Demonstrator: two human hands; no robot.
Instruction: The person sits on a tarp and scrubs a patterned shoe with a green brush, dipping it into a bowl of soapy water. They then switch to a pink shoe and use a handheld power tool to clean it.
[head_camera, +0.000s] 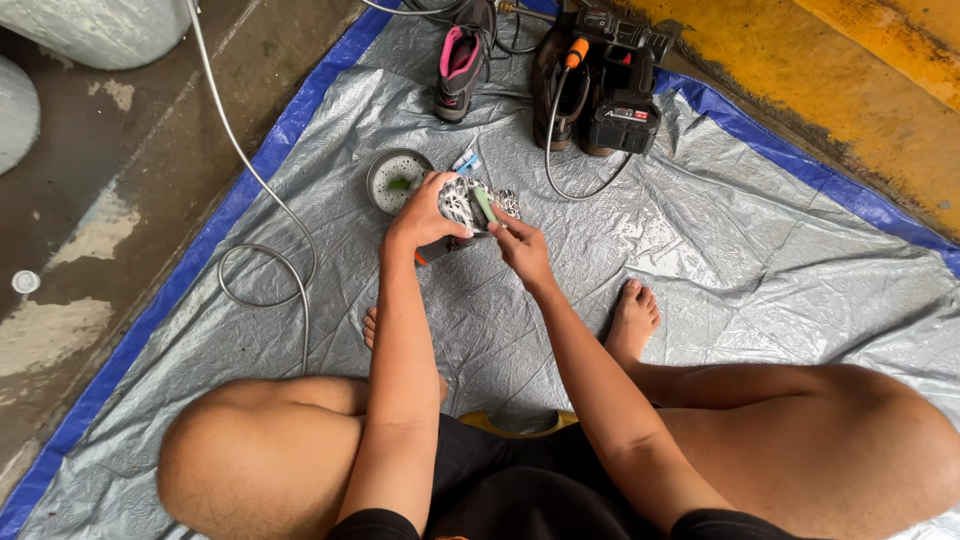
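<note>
Bare knees framed my view while I gripped a patterned shoe (462, 208) in my left hand (425, 212) over the tarp (740, 250), near its far edge, my right hand (520, 250) pinching a green brush (486, 205) against it.

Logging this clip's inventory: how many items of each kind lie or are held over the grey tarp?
Shoes: 3, one in the left hand being scrubbed, a pink-lined one and a dark one at the tarp's far end
Brushes: 1, green, in the right hand
Round bowls: 1
Black power tools: 1
Hoses: 1
Total: 7
</note>
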